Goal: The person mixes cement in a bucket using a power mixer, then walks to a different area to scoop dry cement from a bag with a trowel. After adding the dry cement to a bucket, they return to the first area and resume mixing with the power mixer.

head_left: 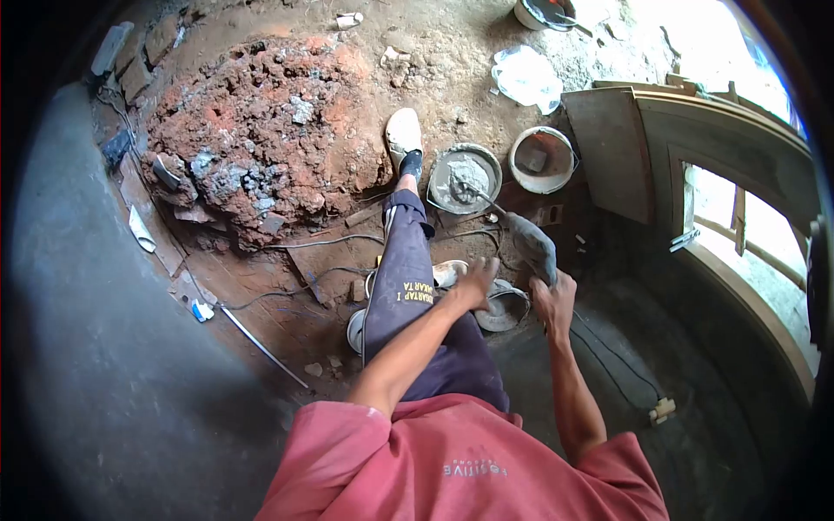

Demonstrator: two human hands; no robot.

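My right hand [554,300] is closed around the rear handle of a dusty grey power drill [532,246]. The drill tilts down and away, and its shaft [483,198] runs into a bucket [436,193] of wet grey mortar [465,176]. The shaft's lower end is hidden in the mix. My left hand [476,284] hovers beside my raised knee with its fingers spread, holding nothing. Below it, partly covered, are a pale container [449,273] and a round bucket [512,314].
Another bucket [542,184] stands right of the mortar. A heap of reddish soil and rubble [287,130] lies ahead left. Cables [334,271] cross the ground; one leads to a socket [662,410]. A wooden window frame [721,260] leans at right, near a clear plastic bag [526,76].
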